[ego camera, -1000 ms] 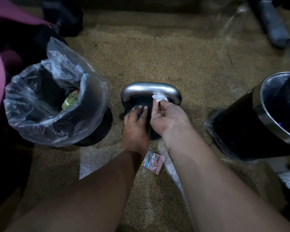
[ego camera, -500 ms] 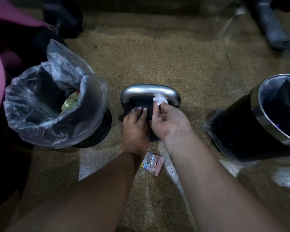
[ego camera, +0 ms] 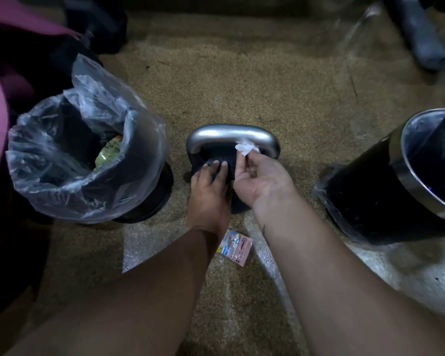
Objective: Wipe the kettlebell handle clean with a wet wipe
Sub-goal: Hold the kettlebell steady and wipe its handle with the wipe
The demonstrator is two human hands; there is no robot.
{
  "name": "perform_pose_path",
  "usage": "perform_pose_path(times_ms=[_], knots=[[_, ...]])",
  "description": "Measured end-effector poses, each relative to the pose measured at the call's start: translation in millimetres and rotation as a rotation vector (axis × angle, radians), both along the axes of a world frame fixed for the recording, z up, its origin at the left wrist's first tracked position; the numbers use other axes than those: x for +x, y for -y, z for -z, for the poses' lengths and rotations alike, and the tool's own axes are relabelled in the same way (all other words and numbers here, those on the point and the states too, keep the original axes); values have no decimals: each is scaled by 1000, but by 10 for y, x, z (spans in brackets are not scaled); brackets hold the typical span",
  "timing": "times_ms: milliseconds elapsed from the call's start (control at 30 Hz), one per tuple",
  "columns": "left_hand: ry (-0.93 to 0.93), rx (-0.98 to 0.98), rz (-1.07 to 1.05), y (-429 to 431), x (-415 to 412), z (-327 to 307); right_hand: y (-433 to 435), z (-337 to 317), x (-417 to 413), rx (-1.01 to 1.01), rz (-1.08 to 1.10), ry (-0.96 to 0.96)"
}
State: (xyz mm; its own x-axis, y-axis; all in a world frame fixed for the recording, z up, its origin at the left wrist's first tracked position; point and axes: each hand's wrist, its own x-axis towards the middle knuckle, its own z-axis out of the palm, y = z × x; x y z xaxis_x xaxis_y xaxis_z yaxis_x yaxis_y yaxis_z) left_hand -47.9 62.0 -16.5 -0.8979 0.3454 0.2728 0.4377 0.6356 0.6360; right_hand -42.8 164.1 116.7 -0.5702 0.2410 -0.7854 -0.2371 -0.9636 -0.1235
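Note:
A black kettlebell (ego camera: 211,155) with a silver handle (ego camera: 224,136) stands on the speckled floor at the middle of the view. My left hand (ego camera: 208,194) rests flat on the black body, fingers straight. My right hand (ego camera: 260,177) pinches a small white wet wipe (ego camera: 246,147) and holds it against the right part of the handle's inner side. Both hands hide the near half of the kettlebell's body.
A bin lined with a clear plastic bag (ego camera: 88,160) stands at the left with some rubbish inside. A black bin with a metal rim (ego camera: 401,181) stands at the right. A pink wipe packet (ego camera: 235,247) lies on the floor between my forearms.
My right hand has turned a little, palm more upward, with the wipe staying at the right part of the handle. My left hand has kept its place on the body.

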Motion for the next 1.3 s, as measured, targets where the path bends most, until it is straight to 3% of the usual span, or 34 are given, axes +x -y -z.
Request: perform_pose_path(times_ms=[433, 800, 967, 1300], knots=[[106, 44, -50, -29, -21, 30, -63, -15, -19, -46, -17, 37], [58, 29, -19, -18, 23, -42, -68, -55, -22, -51, 34, 79], [92, 67, -8, -13, 38, -69, -30, -32, 24, -59, 18, -1], [-13, -136, 30, 18, 44, -130, -40, -54, -7, -63, 36, 32]])
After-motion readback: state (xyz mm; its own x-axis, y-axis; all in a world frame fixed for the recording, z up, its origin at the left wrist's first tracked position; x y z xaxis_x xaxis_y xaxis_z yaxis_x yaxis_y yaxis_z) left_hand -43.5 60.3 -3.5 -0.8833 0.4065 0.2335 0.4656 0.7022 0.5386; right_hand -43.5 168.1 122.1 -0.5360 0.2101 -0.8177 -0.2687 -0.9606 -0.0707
